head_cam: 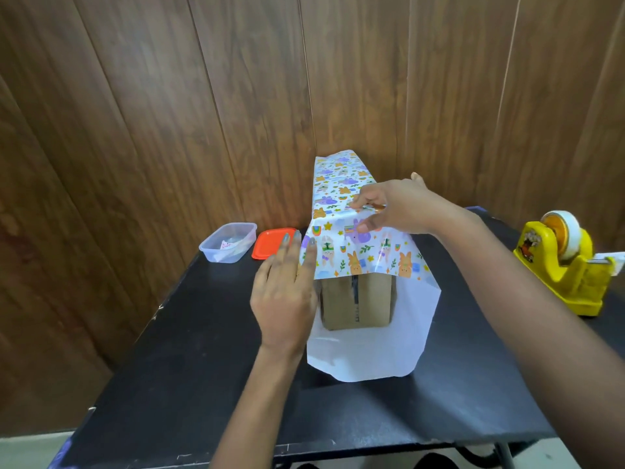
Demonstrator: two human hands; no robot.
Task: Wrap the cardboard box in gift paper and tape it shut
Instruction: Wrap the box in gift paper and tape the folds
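Head view showed one clear plastic tub (228, 242) and one flat orange lid (272, 243) at the far left of the black table (169, 350). The left hand (285, 292) lay flat, fingers straight, against the glossy printed gift paper (341, 194). One sheet draped the single cardboard box (356, 299) mid-table, its brown near end bare. The right hand (395, 206) reached across on top, fingers curled, pinching the paper's fold. Far right stood one yellow tape dispenser (563, 265).

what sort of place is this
Probably a small indoor craft or packing spot: a black table against a wood-panelled wall, with a yellow tape dispenser and a cardboard box half covered in gift paper.
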